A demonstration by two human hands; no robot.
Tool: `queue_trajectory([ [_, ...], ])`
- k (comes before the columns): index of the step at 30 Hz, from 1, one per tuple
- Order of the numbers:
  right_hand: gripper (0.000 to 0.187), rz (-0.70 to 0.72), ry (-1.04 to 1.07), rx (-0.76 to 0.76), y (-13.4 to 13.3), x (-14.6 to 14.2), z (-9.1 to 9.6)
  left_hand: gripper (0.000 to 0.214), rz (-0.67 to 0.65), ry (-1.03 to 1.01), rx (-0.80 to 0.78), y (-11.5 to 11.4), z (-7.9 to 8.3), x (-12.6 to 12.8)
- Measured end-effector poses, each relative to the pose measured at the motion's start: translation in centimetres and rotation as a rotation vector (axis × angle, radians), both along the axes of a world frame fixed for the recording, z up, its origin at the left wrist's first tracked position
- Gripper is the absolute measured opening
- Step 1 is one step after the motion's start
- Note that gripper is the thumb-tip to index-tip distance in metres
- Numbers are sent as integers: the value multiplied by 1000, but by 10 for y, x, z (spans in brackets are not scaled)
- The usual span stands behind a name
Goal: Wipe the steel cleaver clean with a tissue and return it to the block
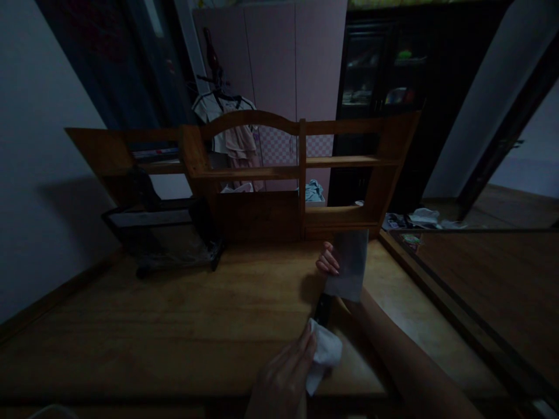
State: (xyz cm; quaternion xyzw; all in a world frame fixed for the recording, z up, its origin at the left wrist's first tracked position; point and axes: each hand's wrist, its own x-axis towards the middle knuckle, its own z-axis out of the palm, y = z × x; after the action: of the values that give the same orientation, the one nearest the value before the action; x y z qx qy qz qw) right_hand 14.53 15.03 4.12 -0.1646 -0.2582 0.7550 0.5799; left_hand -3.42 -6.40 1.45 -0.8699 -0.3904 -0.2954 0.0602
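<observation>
A cleaver with a broad grey blade (349,265) and a dark handle (323,308) is held above the wooden desk (174,326). My right hand (328,261) reaches in from the lower right behind the blade, and its fingertips curl round the blade's left edge. Near the bottom edge, my left hand (283,378) grips a crumpled white cloth (324,354) pressed against the lower end of the handle.
A wooden shelf unit (301,174) stands at the back of the desk, with a dark wire rack (161,233) to its left. Clothes hang on a stand (227,116) behind. A dark cabinet (379,75) and floor clutter (414,221) lie to the right.
</observation>
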Motion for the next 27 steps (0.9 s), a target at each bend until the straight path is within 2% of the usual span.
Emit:
queue_trajectory([
  [7, 16, -116, 1, -73, -18, -2, 11, 77, 47, -22, -179, 24, 24, 18],
  [12, 32, -178, -32, -128, -23, -12, 18, 77, 138, -87, -215, 37, 30, 33],
  [17, 42, -194, -160, -184, -24, -17, 20, 80, 210, -95, -186, 35, 23, 40],
  [23, 35, -230, -208, -192, -24, -14, 21, 84, 205, -63, -141, 31, 9, 37],
  [27, 32, -218, -209, -174, -23, -15, 17, 83, 302, -11, -107, 39, 3, 44],
])
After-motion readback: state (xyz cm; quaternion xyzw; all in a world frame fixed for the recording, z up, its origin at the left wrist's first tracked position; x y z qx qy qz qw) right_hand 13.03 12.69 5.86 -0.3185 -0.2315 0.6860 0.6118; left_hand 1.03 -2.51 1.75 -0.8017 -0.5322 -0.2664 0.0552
